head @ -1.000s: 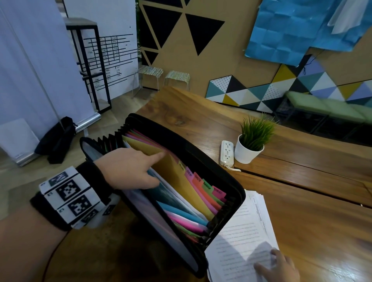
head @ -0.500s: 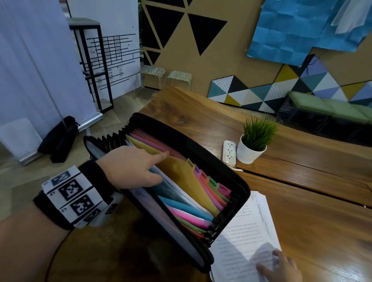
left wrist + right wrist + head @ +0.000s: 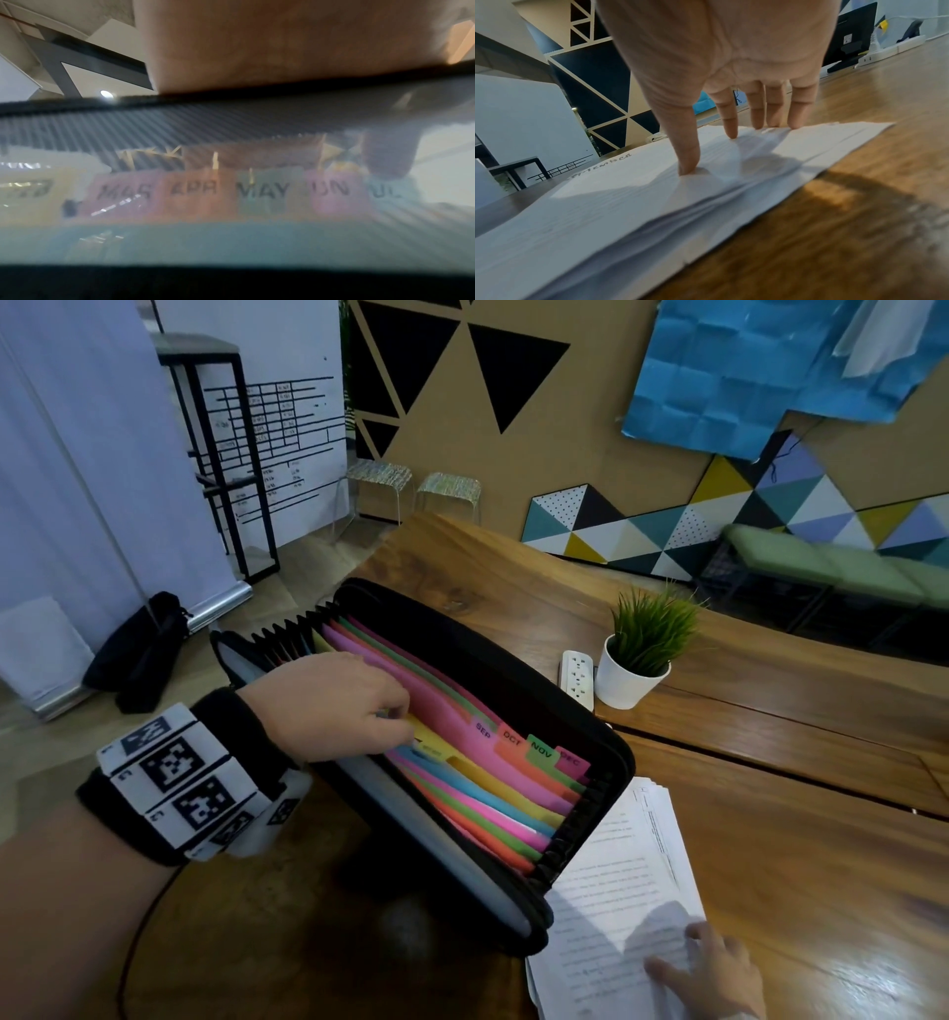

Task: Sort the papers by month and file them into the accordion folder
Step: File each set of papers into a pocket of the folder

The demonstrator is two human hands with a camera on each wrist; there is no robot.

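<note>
A black accordion folder (image 3: pixel 488 660) stands open on the wooden table, its coloured dividers (image 3: pixel 436 711) fanned. The SEP tab (image 3: pixel 482 730) and the OCT, NOV and DEC tabs show at the back. My left hand (image 3: pixel 400 726) reaches in from the left. Its fingers curl over the yellow and nearer dividers and hold them toward the front. The blurred left wrist view shows the MAR to JUL tabs (image 3: pixel 262 190) through the folder's front wall. My right hand (image 3: pixel 719 973) rests with straight fingers (image 3: pixel 731 130) on the stack of papers (image 3: pixel 616 891). The top sheet (image 3: pixel 628 182) reads "September".
A potted plant (image 3: pixel 637 660) and a white power strip (image 3: pixel 579 677) sit just behind the folder. The table (image 3: pixel 770 839) stretches to the right. On the floor to the left lie a black bag (image 3: pixel 138 649) and a metal rack (image 3: pixel 215 454).
My left index finger was pointing at the yellow divider. Now the fingers are curled over it and it has come forward, opening a gap before the pink SEP divider. The right hand stays on the papers.
</note>
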